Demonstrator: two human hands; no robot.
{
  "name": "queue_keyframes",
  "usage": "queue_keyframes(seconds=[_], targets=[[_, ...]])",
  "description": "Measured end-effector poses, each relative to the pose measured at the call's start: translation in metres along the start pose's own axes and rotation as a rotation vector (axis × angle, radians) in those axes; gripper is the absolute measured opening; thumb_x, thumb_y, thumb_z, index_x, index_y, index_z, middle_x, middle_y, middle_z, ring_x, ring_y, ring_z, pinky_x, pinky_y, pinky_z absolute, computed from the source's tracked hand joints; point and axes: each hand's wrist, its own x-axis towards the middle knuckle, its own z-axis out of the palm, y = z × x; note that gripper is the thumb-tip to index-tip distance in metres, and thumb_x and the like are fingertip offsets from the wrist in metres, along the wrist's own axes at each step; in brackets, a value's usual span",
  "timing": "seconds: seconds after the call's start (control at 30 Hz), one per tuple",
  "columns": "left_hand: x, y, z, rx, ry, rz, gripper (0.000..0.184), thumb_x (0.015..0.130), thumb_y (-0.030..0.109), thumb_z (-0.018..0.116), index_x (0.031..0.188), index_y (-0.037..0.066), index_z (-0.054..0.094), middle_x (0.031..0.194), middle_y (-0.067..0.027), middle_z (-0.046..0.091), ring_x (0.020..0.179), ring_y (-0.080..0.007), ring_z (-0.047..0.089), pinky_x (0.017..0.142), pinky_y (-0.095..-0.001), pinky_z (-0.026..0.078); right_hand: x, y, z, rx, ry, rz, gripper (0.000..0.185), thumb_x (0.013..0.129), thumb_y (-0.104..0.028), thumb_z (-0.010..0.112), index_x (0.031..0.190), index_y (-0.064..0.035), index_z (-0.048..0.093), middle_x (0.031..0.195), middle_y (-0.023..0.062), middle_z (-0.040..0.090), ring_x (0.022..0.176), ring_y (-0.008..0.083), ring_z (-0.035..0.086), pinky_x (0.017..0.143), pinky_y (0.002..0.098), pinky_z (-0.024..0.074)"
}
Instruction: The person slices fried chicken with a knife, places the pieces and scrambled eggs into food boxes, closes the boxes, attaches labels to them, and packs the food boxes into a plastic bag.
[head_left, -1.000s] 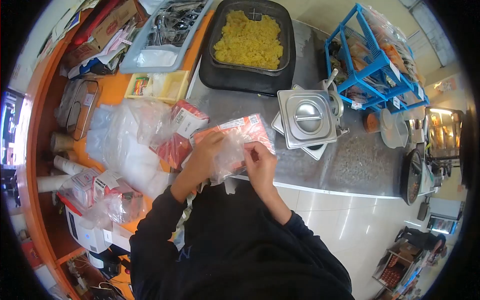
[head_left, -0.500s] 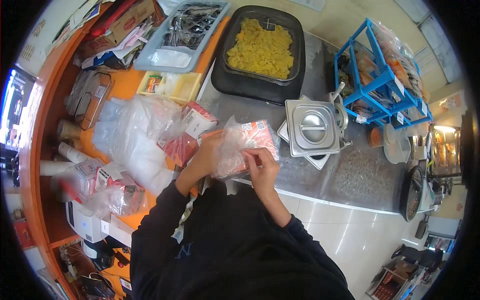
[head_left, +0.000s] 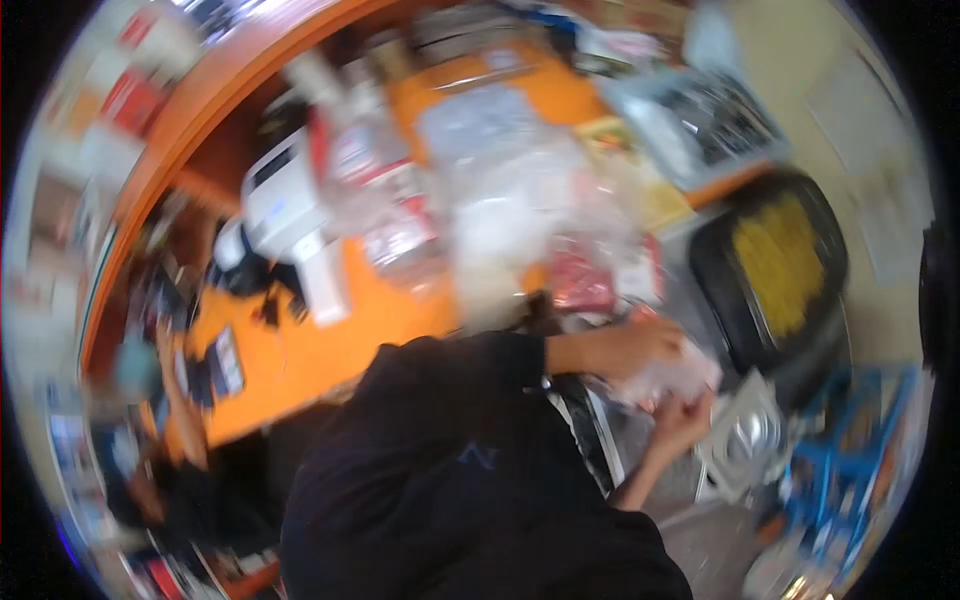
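A clear plastic bag (head_left: 692, 368) with a red-and-white box inside it is between my two hands. My left hand (head_left: 632, 347) is closed on the bag's near side. At its lower edge, the fingers of my right hand (head_left: 682, 422) pinch the plastic. Motion blur smears the fingertips and the print on the box. Just beyond my left hand, another red-and-white packet (head_left: 583, 278) lies among loose clear plastic bags (head_left: 500, 225) on the orange counter (head_left: 395, 300).
A black tray of yellow food (head_left: 780, 265) stands at right, near a steel lidded container (head_left: 748, 438) and a blue rack (head_left: 835, 475). A grey bin of black packets (head_left: 700, 120) sits behind. At left are a white printer (head_left: 285, 195) and another person's arm (head_left: 180, 400).
My view has swung left, so the counter, printer and another person now show. Both hands keep hold of the bagged box, which appears farther right in view.
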Motion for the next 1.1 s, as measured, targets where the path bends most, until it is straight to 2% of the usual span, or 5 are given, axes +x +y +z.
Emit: queue_keyframes(seconds=[0.13,0.4,0.5,0.6,1.1], targets=[[-0.016,0.023,-0.011,0.357,-0.083,-0.153,0.053,0.065,0.034,0.068,0.105,0.002,0.057,0.111,-0.0117,0.049,0.115,-0.0311,0.039,0.094,-0.0489,0.031,0.020,0.005,-0.006,-0.011,0.186,0.029,0.014,0.089,-0.010,0.054,0.097,0.0010,0.057,0.083,0.0065,0.056,0.069,0.0135,0.051,0.059,0.0255,0.0410],[-0.287,0.100,-0.148,0.899,1.507,-0.933,0.062,0.073,0.016,0.072,0.123,-0.002,0.039,0.112,-0.0150,0.046,0.108,-0.0262,0.044,0.097,-0.0360,0.033,-0.017,-0.134,-0.003,0.272,0.401,-0.212,0.016,0.092,-0.013,0.052,0.096,0.0019,0.053,0.079,0.0072,0.053,0.070,0.0164,0.049,0.065,0.0278,0.0418],[-0.460,0.061,-0.201,0.132,1.849,-1.324,0.063,0.077,0.014,0.072,0.125,-0.004,0.037,0.121,-0.0172,0.047,0.111,-0.0226,0.048,0.090,-0.0299,0.041,-0.089,-0.199,0.076,0.609,0.059,-0.618,0.015,0.079,-0.012,0.064,0.084,0.0003,0.059,0.066,0.0087,0.053,0.059,0.0205,0.049,0.053,0.0296,0.0387],[-0.453,0.080,-0.241,-0.484,1.603,-1.015,0.036,0.085,0.004,0.060,0.117,-0.002,0.047,0.112,-0.0144,0.060,0.096,-0.0193,0.062,0.076,-0.0286,0.052,-0.163,-0.289,0.171,0.493,-0.705,-0.737,0.022,0.064,0.000,0.074,0.084,-0.0047,0.067,0.078,0.0073,0.064,0.072,0.0223,0.060,0.065,0.0300,0.0470],[-0.486,0.097,-0.224,-0.367,1.325,-0.767,0.018,0.084,-0.003,0.058,0.103,-0.002,0.058,0.097,-0.0073,0.064,0.089,-0.0109,0.060,0.081,-0.0224,0.049,-0.257,-0.321,0.359,0.297,-1.004,-1.238,0.028,0.070,-0.010,0.063,0.098,-0.0098,0.065,0.090,0.0068,0.058,0.084,0.0238,0.056,0.077,0.0328,0.0474]])
